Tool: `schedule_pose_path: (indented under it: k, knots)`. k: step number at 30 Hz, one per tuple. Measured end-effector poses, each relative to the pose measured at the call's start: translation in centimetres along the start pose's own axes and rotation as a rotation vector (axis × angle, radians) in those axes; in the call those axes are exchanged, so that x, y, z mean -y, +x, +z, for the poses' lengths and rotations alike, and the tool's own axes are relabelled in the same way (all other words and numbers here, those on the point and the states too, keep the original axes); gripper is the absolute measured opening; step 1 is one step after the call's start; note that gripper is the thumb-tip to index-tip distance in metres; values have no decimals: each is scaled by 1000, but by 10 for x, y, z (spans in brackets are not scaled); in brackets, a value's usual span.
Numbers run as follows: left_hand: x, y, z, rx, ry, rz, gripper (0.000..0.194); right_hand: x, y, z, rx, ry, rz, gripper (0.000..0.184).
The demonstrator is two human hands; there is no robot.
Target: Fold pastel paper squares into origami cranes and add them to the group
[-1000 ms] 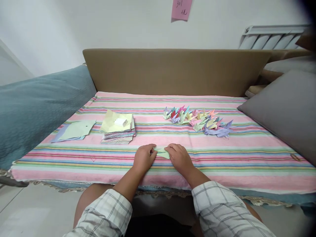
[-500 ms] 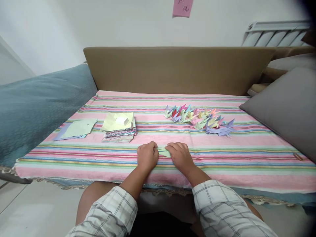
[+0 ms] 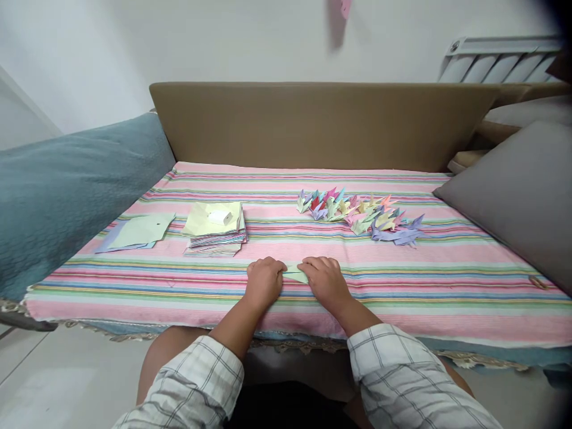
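A small folded piece of pale green paper point(image 3: 295, 274) lies low over the striped cloth, between my two hands. My left hand point(image 3: 265, 280) pinches its left end with closed fingers. At the right end, my right hand point(image 3: 326, 283) grips the paper between thumb and fingers. The ends of the paper are hidden under my fingers. Beyond my right hand, several folded paper cranes point(image 3: 357, 213) in many colours stand close together. A stack of coloured paper sheets point(image 3: 215, 241) sits beyond my left hand, with a small white block point(image 3: 220, 217) on top.
Loose green and purple sheets point(image 3: 143, 231) lie at the left, near a blue-covered armrest point(image 3: 80, 173). A grey cushion point(image 3: 522, 190) leans at the right. A brown board-like backrest point(image 3: 313, 125) runs along the back. A small brown object point(image 3: 537, 282) lies far right.
My left hand has shifted slightly left on the green paper. The pink note on the wall has flipped up and shows only a small part now.
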State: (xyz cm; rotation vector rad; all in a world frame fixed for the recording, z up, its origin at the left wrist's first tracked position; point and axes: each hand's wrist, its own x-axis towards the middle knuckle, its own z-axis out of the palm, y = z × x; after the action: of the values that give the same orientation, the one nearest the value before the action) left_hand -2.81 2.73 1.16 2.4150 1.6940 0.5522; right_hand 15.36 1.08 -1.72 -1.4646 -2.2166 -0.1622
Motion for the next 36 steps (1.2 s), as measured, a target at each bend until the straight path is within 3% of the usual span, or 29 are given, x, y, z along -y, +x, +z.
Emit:
schedule_pose_path:
  k: [9,12,14,18,20,23,31,36]
  knots:
    - [29,2,-2,-33,49,102,32,1,0,-2,-1,7,4,29]
    - [28,-5,-7,-151,66,96,31,1,0,0,-5,7,1,28]
    - [18,-14,-7,-211,71,198,31,1,1,0,-1,5,3,27]
    - [-8,-35,0,-26,90,457,46,1,1,-3,19,13,13,23]
    - [-16,-40,5,-1,119,400,62,2,2,-4,32,14,16,23]
    - [-17,-43,8,-26,136,310,69,2,2,-5,31,20,14,24]
    - [2,-47,2,-75,137,214,62,1,2,-2,17,28,22,27]
    - [13,-51,-3,-106,157,188,46,0,2,0,33,31,26,29]
